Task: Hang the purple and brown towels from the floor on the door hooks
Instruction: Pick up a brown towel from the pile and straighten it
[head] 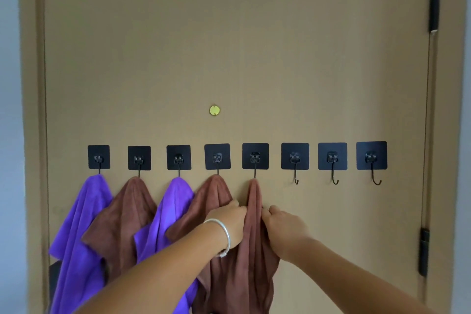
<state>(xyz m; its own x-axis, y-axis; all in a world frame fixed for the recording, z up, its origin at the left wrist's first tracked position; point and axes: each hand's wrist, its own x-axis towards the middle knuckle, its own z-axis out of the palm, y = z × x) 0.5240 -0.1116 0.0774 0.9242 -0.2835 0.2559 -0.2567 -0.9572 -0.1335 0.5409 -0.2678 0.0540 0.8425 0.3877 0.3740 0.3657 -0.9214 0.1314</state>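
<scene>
Brown towel under the fifth hook: my left hand and right hand pinch its folds to straighten it.

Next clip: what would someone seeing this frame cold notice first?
A row of black hooks runs across the tan door; the five on the left carry towels, purple and brown, and the three on the right are bare. At the fifth hook, both hands, left hand and right hand, grip the brown towel hanging there. A small brass disc sits above the row.
</scene>
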